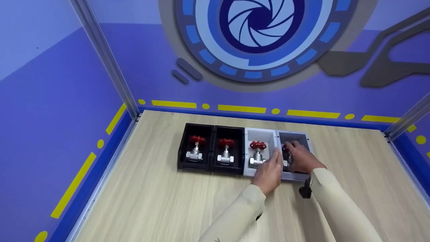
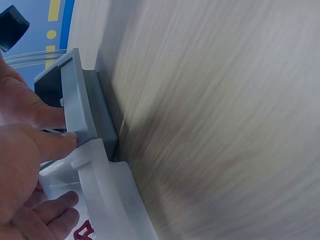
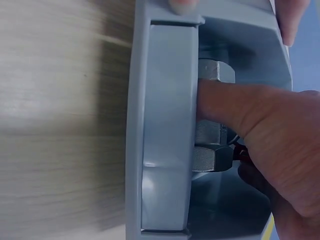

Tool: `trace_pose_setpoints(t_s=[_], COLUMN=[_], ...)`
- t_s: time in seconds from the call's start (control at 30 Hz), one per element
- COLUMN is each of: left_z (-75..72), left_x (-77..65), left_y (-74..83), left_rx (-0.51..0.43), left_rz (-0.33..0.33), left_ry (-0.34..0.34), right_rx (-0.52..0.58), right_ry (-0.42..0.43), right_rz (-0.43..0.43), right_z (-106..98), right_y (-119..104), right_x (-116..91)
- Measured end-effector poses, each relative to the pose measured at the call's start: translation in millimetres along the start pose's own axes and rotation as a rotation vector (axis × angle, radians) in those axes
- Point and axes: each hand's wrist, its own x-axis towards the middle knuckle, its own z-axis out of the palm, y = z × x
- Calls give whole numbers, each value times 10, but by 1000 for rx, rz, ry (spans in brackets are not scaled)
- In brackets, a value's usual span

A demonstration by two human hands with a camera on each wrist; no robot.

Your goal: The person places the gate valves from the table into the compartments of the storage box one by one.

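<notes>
My right hand reaches into the grey bin at the right end of a row and grips a metal valve with a red handwheel. Its thumb lies along the steel body, and the hand hides most of the wheel. My left hand straddles the walls where the grey bin meets the white bin. The left thumb presses the grey front corner while the other fingers reach inside the white bin. Beside those fingers stands another red-wheeled valve in the white bin.
Two black bins adjoin the white one on the left, each with an upright red-wheeled valve. The row stands on a wood-grain table. Printed blue-purple panels and metal posts enclose the back and sides.
</notes>
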Motion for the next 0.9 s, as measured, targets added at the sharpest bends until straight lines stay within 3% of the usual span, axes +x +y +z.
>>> trace_pose_setpoints(t_s=[0.3, 0.53, 0.67, 0.9], left_z=[11, 2, -12, -104], left_x=[10, 16, 19, 20], left_y=[-1, -9, -62, -245], left_rx=[-21, -19, -51, -119], left_rz=[5, 19, 21, 42], left_ry=[-11, 4, -38, -123], right_rx=[-19, -3, 35, 71], right_ry=[3, -93, -110, -57], right_rz=[19, 117, 128, 103], right_z=[11, -81, -143, -155], right_y=[-13, -95, -185, -321], right_x=[-10, -13, -27, -74])
